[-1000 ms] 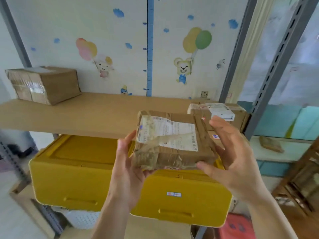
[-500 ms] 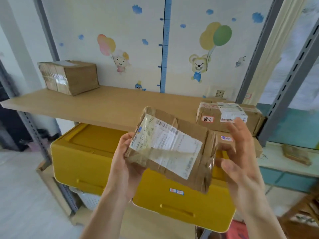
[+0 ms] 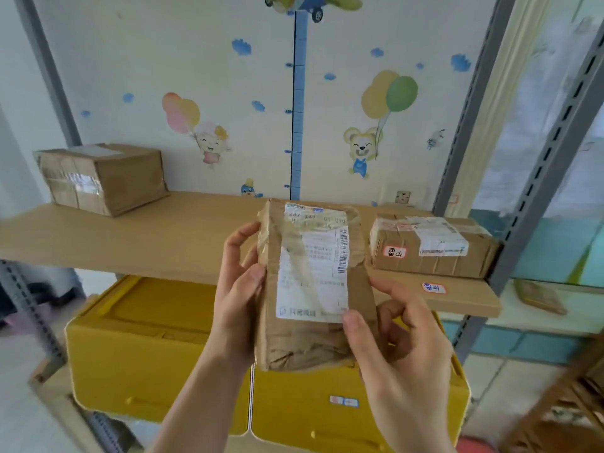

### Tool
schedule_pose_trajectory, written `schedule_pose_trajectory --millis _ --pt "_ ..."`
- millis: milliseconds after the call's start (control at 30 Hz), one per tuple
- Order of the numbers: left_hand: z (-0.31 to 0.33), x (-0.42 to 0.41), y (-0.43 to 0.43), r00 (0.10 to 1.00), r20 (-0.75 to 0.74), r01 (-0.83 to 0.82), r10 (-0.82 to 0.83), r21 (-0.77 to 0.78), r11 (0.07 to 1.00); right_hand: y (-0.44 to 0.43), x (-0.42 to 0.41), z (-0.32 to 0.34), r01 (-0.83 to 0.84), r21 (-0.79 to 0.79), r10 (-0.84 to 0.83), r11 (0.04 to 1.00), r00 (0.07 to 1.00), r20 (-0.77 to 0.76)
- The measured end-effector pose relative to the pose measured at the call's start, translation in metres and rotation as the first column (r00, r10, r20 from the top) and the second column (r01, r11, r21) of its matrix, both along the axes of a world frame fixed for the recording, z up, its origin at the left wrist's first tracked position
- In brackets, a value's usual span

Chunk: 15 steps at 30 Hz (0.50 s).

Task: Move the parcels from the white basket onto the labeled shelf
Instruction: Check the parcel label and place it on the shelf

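I hold a brown taped parcel (image 3: 304,341) with a white shipping label upright in front of the wooden shelf (image 3: 163,240). My left hand (image 3: 237,289) grips its left edge. My right hand (image 3: 392,338) holds its lower right corner, thumb on the label. On the shelf at the right lies a parcel (image 3: 431,253) with a red-framed handwritten tag. A matching small shelf label (image 3: 434,288) is stuck on the shelf's front edge below it. A larger cardboard box (image 3: 104,178) sits at the shelf's far left. The white basket is out of view.
Two yellow plastic bins (image 3: 157,354) stand under the shelf. Grey slotted metal uprights (image 3: 542,171) frame the shelf at right, and another upright (image 3: 49,73) at left. A wooden piece of furniture (image 3: 575,393) is at the lower right.
The parcel has been turned from lying flat to standing upright, label facing me. My view has risen and shifted left, so the shelf's right end and its label show more fully.
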<state>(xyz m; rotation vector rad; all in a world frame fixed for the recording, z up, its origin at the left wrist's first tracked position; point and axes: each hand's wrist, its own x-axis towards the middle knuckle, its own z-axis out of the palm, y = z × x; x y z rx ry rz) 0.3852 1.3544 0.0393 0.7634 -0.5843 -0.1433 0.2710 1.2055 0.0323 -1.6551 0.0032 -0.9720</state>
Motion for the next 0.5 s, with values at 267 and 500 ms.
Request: schedule_pose_trajectory --millis 267,500 --pt "0.013 0.034 0.002 0.991 -0.011 0.133 -0.134 -0.034 0.99 0.014 0.017 0.005 0.012 -0.124 -0.008 0.992 1.0 0.029" --pt "0.013 0.078 0.009 0.992 -0.032 -0.116 0.119 0.073 0.991 0.016 0.063 0.029 0.102 -0.489 -0.149 0.866 0.987 -0.058"
